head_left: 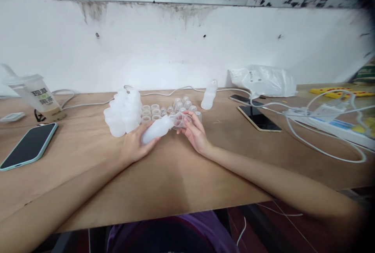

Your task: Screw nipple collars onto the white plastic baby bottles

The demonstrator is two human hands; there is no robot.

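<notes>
My left hand [137, 144] is wrapped round a white, translucent baby bottle [155, 130], tilted with its neck up to the right. In the fingers of my right hand [195, 132] is a clear dome-shaped bottle cap [179, 120], held at the bottle's neck; whether they touch I cannot tell. Behind my hands are several collar rings [146, 113], some clear nipples [170, 109] and several clear caps [185, 101]. A cluster of white bottles [124, 112] stands to the left. One capped bottle [209, 95] stands apart at the back right.
A drink cup [38, 93] and a phone [29, 145] are on the left. To the right lie two dark phones [259, 118], white cables [293, 122], a power strip [336, 128] and a plastic bag [263, 81]. The wall closes off the table's back [170, 59].
</notes>
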